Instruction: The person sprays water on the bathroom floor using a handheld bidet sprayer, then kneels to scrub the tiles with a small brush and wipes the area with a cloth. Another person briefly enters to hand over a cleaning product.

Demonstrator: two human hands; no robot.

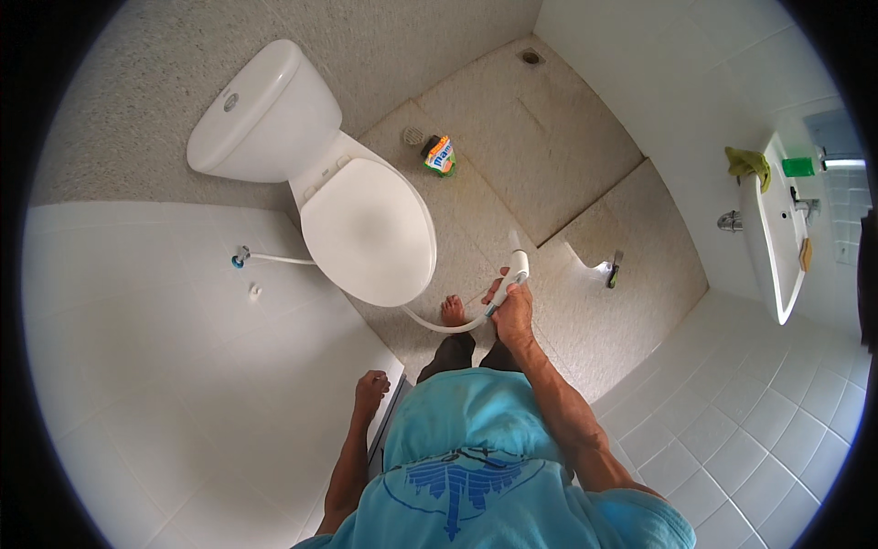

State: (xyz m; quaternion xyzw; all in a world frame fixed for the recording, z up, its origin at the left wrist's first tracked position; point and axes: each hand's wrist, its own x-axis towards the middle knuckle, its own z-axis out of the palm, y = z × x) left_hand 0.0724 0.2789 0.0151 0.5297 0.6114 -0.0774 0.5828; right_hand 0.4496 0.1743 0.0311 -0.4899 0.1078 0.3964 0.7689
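Observation:
My right hand is wrapped round a white handheld bidet sprayer, its head pointing away from me over the floor. A pale streak, seemingly water, shows just beyond the nozzle. From the handle a white hose curves left and passes under the toilet bowl. My left hand hangs low beside the left wall, its fingers curled in, and nothing shows in it. Ahead and to the left stands the white toilet, its lid down and its cistern against the far wall.
A colourful pouch is on the floor beside a round drain. A brush-like tool with a dark green handle lies to the right. A square drain sits in the far corner. On the right wall hangs a sink with a green cloth.

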